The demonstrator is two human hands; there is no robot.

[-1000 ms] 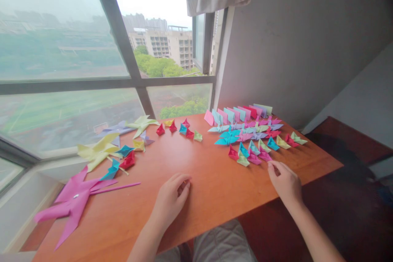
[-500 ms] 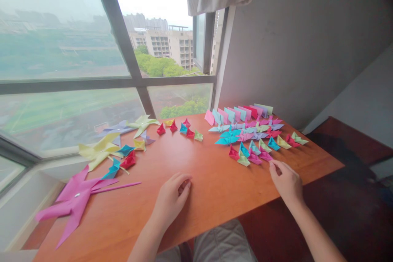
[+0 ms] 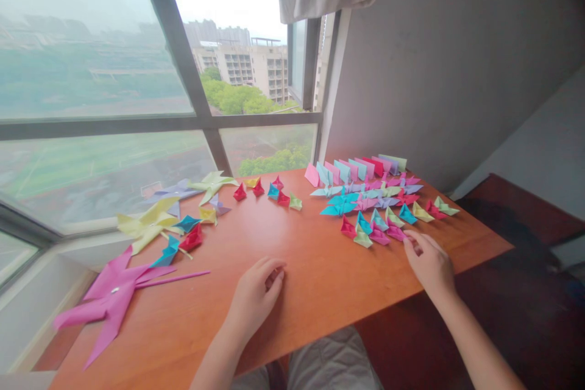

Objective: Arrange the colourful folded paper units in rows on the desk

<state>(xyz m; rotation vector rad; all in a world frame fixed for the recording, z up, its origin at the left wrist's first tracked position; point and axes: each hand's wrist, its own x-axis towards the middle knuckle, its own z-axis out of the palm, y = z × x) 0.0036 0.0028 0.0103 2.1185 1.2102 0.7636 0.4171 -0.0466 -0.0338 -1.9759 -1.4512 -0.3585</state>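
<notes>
My left hand (image 3: 258, 292) rests on the wooden table with its fingers loosely curled in and nothing seen in them. Over on the right, my right hand (image 3: 427, 262) has thumb and fingers drawn together at the right tip of a magenta paper boat (image 3: 395, 231). That boat stands at the end of a short front row, beside a pink paper boat (image 3: 379, 233) and a pale green one (image 3: 362, 237). Behind it are a light green paper boat (image 3: 393, 217) and a blue paper boat (image 3: 407, 214).
Several folded paper cranes (image 3: 340, 202) and upright folded papers (image 3: 342, 170) fill rows at the back right. Paper pinwheels (image 3: 112, 298) lie along the left by the window, with more small boats (image 3: 191, 237) near them. The wooden table (image 3: 311, 286) ends close to my lap.
My right hand has shifted slightly right and away from me, still at the magenta boat's tip. The left hand and the paper pieces look the same.
</notes>
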